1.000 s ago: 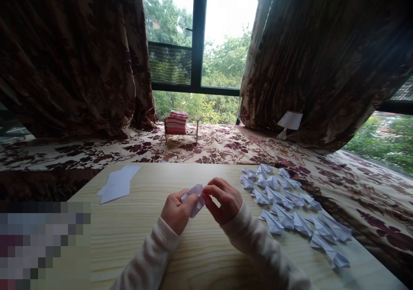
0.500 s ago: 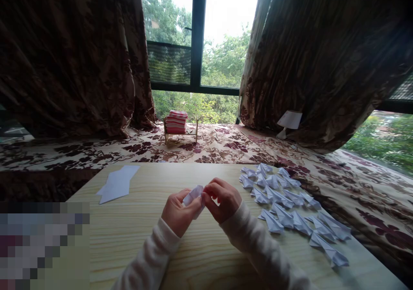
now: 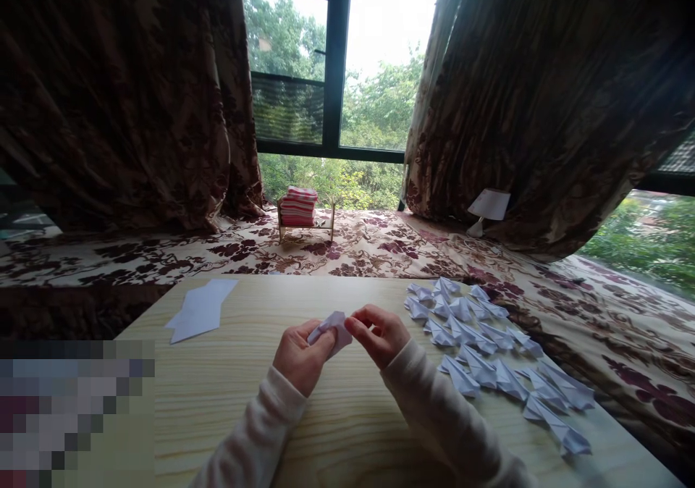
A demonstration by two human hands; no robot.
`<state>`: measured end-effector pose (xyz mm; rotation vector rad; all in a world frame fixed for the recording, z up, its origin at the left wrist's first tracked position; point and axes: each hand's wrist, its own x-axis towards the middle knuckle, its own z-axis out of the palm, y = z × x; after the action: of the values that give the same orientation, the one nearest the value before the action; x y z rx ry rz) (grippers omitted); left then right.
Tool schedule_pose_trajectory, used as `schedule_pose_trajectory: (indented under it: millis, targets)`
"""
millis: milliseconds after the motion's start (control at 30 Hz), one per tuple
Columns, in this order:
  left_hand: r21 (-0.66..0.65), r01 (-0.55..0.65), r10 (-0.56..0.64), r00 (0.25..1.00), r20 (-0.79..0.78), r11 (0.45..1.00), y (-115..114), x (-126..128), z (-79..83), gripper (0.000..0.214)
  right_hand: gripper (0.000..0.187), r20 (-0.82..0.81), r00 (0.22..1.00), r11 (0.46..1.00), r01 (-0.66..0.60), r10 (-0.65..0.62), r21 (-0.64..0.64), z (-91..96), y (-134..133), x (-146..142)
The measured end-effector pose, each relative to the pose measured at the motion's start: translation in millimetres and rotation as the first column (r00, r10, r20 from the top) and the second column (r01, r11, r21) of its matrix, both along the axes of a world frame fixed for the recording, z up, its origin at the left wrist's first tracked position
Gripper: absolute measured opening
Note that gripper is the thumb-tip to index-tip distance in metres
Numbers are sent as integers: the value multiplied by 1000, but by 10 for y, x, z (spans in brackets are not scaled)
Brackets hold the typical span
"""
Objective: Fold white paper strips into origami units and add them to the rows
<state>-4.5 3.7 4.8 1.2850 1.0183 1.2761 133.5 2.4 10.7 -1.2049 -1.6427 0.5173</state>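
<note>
Two pinches, one crease

Both hands meet above the middle of the desk (image 3: 337,430). The left hand (image 3: 300,358) wraps its fingers around the lower end of a half-folded paper piece (image 3: 332,326), and the right hand (image 3: 380,334) nips its upper corner between thumb and forefinger. A sharp crease likely needs the edges matched before pressing. Folded pieces (image 3: 489,358) line the right edge, and flat sheets (image 3: 200,308) lie near the far-left corner.

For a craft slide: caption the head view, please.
The left hand and right hand pinch a folded white paper over a wooden table, folded pieces laid at right.
</note>
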Motion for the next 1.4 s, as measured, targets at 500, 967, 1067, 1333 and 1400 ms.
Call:
schedule_pose_trajectory:
  millis: [500,967,1067,1333,1400]
  targets:
    - [8,-20,20,1000,-15,1000,-12,-16,27,22,20,-13,993,993,-121,121,-1,-44,-36,-76]
    - [-185,18,0,995,97,982,87,-100,73,33,34,-261,957,985,-150,124,-82,-117,109,61]
    - [-173,38,-8,985,172,984,67,-73,81,31,41,-301,943,978,-179,139,-108,-76,88,61]
    - [-288,-30,122,944,307,957,67,-31,41,34,39,-343,904,928,-327,254,-176,-52,12,-51]
    - [-277,-34,116,951,287,960,76,-24,10,34,38,-365,896,928,-332,254,-169,-81,24,-76]
